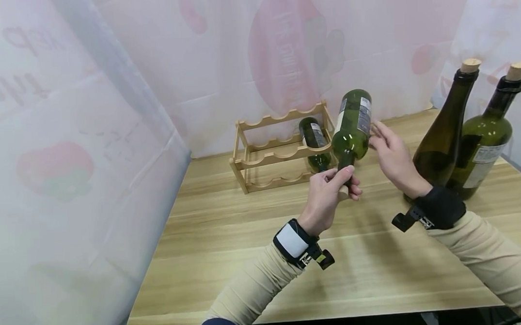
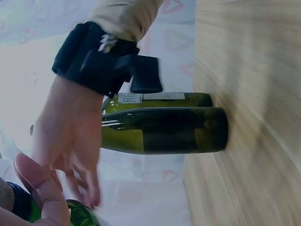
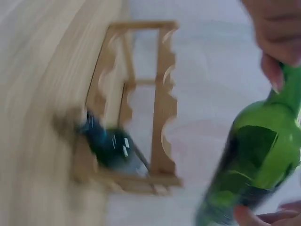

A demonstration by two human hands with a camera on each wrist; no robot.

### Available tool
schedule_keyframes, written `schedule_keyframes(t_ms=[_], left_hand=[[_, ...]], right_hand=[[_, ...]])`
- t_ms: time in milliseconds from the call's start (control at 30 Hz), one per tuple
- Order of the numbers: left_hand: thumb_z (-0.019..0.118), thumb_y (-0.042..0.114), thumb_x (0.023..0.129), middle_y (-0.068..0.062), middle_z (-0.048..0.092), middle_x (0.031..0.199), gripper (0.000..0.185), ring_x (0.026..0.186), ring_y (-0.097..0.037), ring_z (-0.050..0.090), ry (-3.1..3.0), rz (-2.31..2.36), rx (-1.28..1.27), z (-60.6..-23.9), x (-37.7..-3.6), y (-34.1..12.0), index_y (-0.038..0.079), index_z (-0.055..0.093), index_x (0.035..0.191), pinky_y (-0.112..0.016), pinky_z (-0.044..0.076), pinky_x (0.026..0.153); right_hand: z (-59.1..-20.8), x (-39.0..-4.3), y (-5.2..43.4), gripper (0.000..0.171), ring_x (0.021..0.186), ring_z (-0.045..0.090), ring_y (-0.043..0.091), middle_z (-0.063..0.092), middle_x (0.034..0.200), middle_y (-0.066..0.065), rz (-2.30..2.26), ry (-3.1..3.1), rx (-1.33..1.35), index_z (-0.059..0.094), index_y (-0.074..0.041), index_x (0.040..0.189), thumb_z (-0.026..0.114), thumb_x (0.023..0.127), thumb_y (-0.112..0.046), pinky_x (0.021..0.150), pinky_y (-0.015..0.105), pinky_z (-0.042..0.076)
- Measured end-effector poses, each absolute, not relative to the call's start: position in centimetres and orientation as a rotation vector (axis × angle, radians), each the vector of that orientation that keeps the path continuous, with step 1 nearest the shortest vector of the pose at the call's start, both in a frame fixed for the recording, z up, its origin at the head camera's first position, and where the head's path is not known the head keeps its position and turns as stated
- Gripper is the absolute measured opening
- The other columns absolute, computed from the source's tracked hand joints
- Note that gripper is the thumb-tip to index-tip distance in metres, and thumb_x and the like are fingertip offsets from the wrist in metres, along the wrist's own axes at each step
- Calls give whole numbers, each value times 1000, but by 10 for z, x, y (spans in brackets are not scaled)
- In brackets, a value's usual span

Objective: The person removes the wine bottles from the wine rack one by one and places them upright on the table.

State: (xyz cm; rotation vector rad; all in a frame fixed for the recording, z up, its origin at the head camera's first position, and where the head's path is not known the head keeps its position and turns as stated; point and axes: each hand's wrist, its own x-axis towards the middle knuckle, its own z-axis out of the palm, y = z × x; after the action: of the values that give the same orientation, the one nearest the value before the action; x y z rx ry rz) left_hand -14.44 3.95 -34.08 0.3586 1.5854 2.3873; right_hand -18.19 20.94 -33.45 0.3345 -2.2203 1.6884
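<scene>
My left hand (image 1: 324, 198) grips the neck of a green wine bottle (image 1: 351, 124), held tilted above the table with its cork end toward me and its base raised. Beside the bottle's labelled body is my right hand (image 1: 396, 161), its fingers loosely extended; in the right wrist view a fingertip (image 3: 244, 215) overlaps the glass, though firm contact is unclear. Left of the held bottle stands a two-tier wooden wine rack (image 1: 278, 158). Another green bottle (image 1: 313, 137) lies in the rack's lower tier at its right end, neck toward me.
Two corked bottles stand upright at the right: a slim dark one (image 1: 442, 135) and a broader green one (image 1: 482, 148) behind it. The wooden table (image 1: 230, 261) ends at a front edge near my arms. Printed white curtains (image 1: 222, 86) hang behind and at the sides.
</scene>
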Motion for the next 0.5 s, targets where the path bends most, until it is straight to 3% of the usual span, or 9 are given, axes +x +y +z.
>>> schedule_keyframes(t_ms=[100, 200, 367, 500], left_hand=[[61, 12, 94, -5, 63, 70, 15, 57, -10, 61, 1589, 2421, 352, -338, -145, 40, 4, 63, 81, -22, 55, 55], [61, 13, 94, -5, 63, 69, 18, 55, -10, 61, 1604, 2424, 375, -335, -146, 38, -2, 63, 83, -23, 55, 54], [61, 15, 94, -5, 63, 70, 30, 56, -11, 61, 1623, 2366, 426, -330, -147, 35, -14, 61, 92, -24, 56, 55], [61, 16, 94, -5, 64, 70, 34, 57, -11, 63, 1638, 2318, 474, -325, -146, 32, -18, 60, 95, -26, 58, 57]], right_hand=[[-338, -178, 205, 62, 136, 41, 38, 39, 150, 22, 1147, -2186, 533, 46, -5, 142, 51, 83, 12, 110, 34, 41], [-342, -177, 200, 72, 140, 34, 40, 39, 151, 21, 771, -2104, 729, 51, -5, 139, 62, 72, 19, 111, 54, 35], [-343, -178, 195, 73, 142, 34, 35, 44, 148, 19, 472, -2056, 849, 51, -6, 138, 73, 71, 11, 103, 56, 35], [-339, -182, 194, 59, 135, 43, 38, 52, 141, 20, 307, -1965, 903, 57, -3, 132, 73, 76, 4, 103, 55, 35]])
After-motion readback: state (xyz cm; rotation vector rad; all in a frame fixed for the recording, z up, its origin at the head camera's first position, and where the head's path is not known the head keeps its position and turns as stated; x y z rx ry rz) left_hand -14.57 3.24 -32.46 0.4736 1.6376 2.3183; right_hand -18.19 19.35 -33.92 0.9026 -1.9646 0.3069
